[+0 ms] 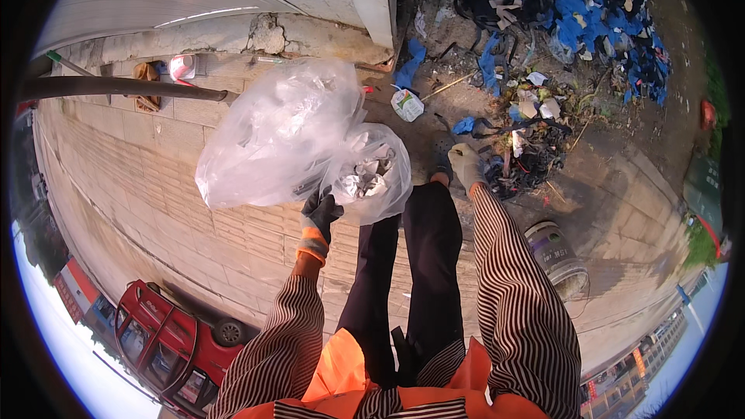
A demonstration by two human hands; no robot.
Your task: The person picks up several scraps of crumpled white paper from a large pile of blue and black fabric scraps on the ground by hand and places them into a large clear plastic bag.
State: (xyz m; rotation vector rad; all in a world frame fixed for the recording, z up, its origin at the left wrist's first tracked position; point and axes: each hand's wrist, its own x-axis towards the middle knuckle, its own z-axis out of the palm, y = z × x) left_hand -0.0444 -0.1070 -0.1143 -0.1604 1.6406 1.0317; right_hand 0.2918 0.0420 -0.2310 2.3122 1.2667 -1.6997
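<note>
My left hand (pixel 317 215), in a dark grey glove with an orange cuff, grips a large translucent plastic bag (pixel 285 128) at its lower edge. Crumpled pale wrapping (pixel 368 177) shows through the bag's right-hand lobe. In a pale work glove, my right hand (pixel 467 164) hangs beside a heap of litter, its fingers curled. Whether anything is inside those fingers is hidden. Just right of the glove lies a tangle of dark strips and scraps (pixel 524 157). A white carton with green and orange print (pixel 407 105) rests on the ground between the bag and the heap.
Blue and black shredded waste (pixel 588 17) spreads at the upper right. A dirty plastic bucket (pixel 557 259) lies right of my right arm. A dark pole (pixel 128 87) reaches the bag from the left. A wall corner (pixel 372 6) stands ahead; a red car (pixel 169 343) is lower left.
</note>
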